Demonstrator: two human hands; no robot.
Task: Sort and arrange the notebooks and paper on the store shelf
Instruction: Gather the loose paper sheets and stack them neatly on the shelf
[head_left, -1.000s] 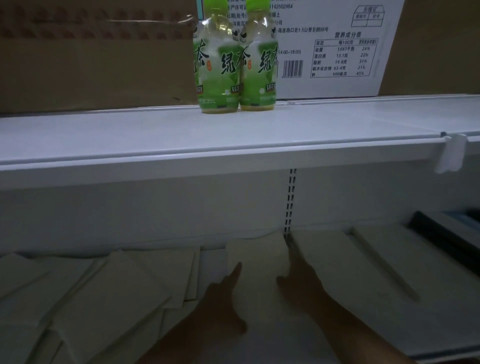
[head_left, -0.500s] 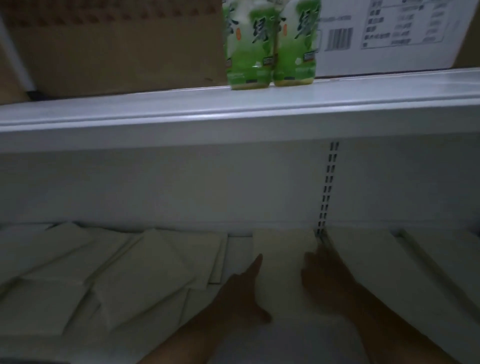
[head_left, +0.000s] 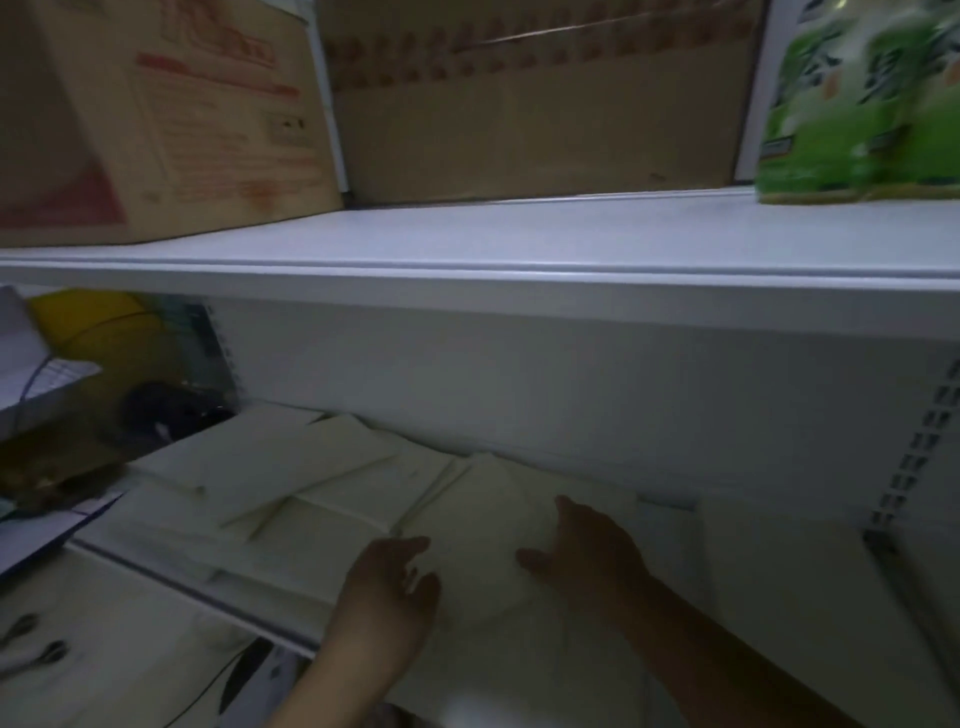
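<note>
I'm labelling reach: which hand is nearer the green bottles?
Right. The right hand is below and left of the green bottles, over the paper; the left hand is farther left.

- Single head-worn view, wide-angle, looking forward and down into the shelving at close range.
- Front lip of upper shelf (head_left: 519, 275) crosses mid-frame, its top surface visible.
- Paper stacks (head_left: 311, 467) fill the lower half; left hand (head_left: 389, 587) and right hand (head_left: 587, 545) enter from the bottom edge, nearest the lens.
- Green bottles (head_left: 857, 104) cut off at top right, blurred.
</note>
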